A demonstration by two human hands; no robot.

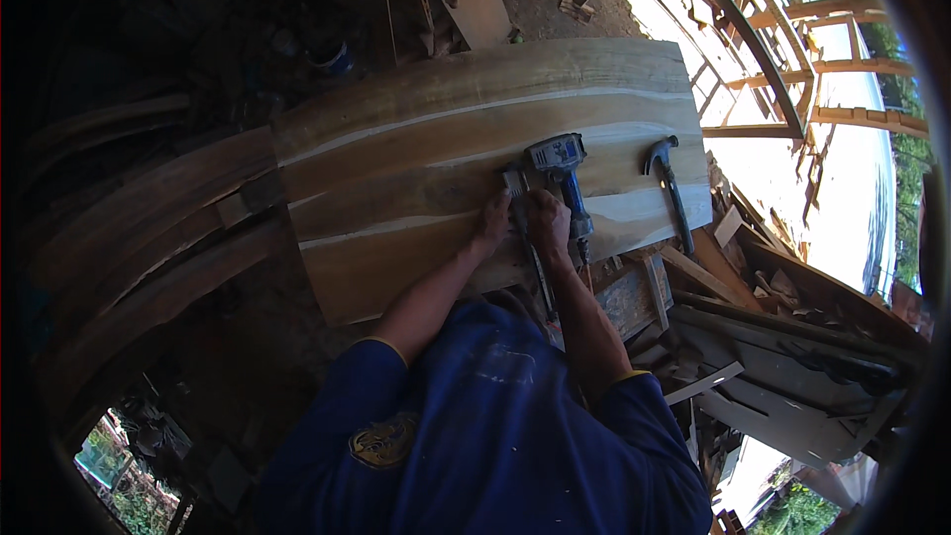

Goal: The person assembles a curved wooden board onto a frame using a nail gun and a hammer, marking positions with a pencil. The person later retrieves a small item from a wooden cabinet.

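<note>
A blue and grey nail gun (558, 154) lies on a wide wooden panel (416, 159), its handle pointing toward me. Beside it, on the left, a long narrow metal piece (537, 272) runs down toward my body; whether it belongs to the nail gun I cannot tell. My left hand (492, 219) is closed, its fingertips at the upper part of that metal piece. Between the metal piece and the nail gun's handle is my right hand (548, 222), fingers curled in, what they hold hidden. A claw hammer (670, 188) with a dark handle rests at the panel's right end.
Long curved planks (168, 188) lie to the left. Scrap boards (708, 272) are piled at the right, near a large grey board (783, 376). A wooden frame (748, 129) stands in sunlight at the far right. A container (337, 61) sits in shadow beyond the panel.
</note>
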